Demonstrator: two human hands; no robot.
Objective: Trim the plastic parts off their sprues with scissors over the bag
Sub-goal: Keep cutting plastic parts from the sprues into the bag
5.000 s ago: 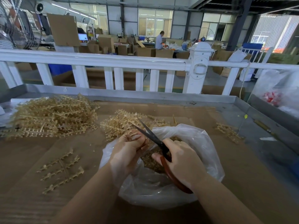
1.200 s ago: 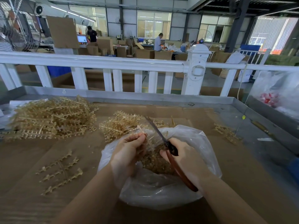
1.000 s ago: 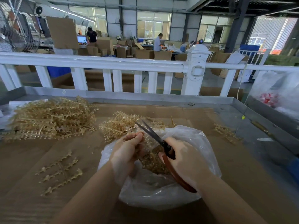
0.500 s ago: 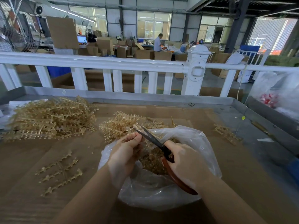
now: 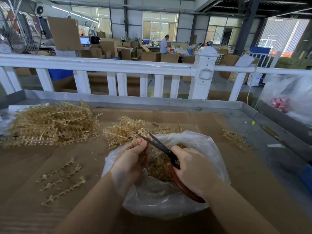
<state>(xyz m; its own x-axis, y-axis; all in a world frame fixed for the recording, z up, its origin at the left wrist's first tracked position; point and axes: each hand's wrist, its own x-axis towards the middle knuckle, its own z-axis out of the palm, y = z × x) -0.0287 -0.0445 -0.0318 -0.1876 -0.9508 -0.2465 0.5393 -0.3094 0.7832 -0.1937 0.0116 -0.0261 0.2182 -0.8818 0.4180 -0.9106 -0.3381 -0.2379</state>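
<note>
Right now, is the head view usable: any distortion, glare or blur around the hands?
Head view: wide-angle bend bows the white railing; far windows are bright but not blown out; left hand, right hand, scissors and bag look sharp, evenly lit, no hard shadows.

sprue heaps (image 5: 50, 122) crowding far-left, bare cardboard (image 5: 253, 174) right of bag (image 5: 168, 200)
</note>
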